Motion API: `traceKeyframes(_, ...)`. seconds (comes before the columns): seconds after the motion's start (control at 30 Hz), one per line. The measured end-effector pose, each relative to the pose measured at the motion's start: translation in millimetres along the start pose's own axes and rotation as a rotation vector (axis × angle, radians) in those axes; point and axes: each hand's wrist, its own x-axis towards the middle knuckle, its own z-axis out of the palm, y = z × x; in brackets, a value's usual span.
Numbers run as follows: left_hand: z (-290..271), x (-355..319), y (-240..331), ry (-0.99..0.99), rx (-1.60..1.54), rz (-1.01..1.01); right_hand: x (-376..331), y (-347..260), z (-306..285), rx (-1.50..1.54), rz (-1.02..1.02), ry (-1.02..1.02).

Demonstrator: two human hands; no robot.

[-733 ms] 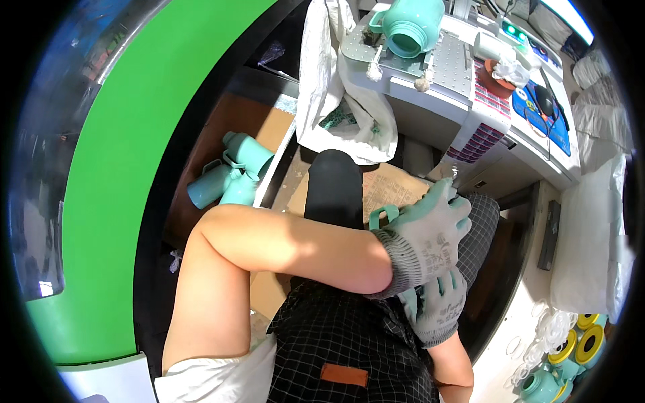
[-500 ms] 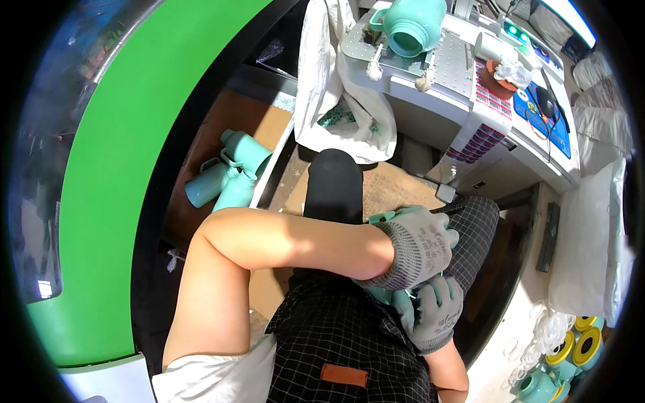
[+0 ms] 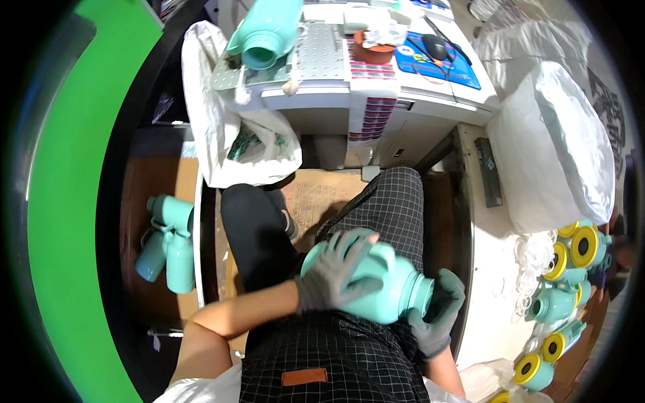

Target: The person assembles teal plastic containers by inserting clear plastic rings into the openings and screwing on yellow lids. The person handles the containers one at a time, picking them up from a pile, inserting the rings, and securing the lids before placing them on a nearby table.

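Observation:
A mint-green thermos flask shell (image 3: 379,302) lies across my lap, its open mouth to the right and its handle on the upper side. My left hand (image 3: 338,272), in a grey-white knit glove, rests over the body with its fingers wrapped round it. At the mouth end, my right hand (image 3: 438,314), gloved too, is cupped with thumb and fingers apart. Its thumb is close to the neck rim; whether it touches I cannot tell. No object shows in that hand. The underside of the flask is hidden against my dark checked apron (image 3: 302,349).
Several flask shells (image 3: 180,262) lie in a compartment at left. A white sack (image 3: 205,134) hangs by the machine table (image 3: 319,50), which bears another flask (image 3: 269,30). White rings (image 3: 531,258) and yellow-rimmed flasks (image 3: 584,246) are at right, below a white bag (image 3: 551,154).
The view has swung right. My left hand has drawn back from across my right side onto the flask's body. The flask, mostly hidden before, now shows lengthwise, and my right hand is at its mouth.

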Motion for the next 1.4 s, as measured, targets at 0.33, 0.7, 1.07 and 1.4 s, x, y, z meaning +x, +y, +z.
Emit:
traceKeyframes(0.33,-39.5,138.8,-93.1,0.059,-0.264,-0.404,-1.9,4.9,-36.1,0.593,0.626,0.205)
traceKeyframes(0.7,73.7,183.5,-212.0,0.301,-0.010,-0.651,-8.3,37.0,-18.1,-0.072,0.204,0.226)
traceKeyframes(1.07,23.1,109.2,-93.2,0.580,-0.094,-0.093,-17.6,42.0,-9.6,0.001,0.130,0.207)
traceKeyframes(1.4,23.0,86.1,-34.2,0.378,-0.908,-0.547,-40.3,46.6,7.6,0.209,0.234,0.199)
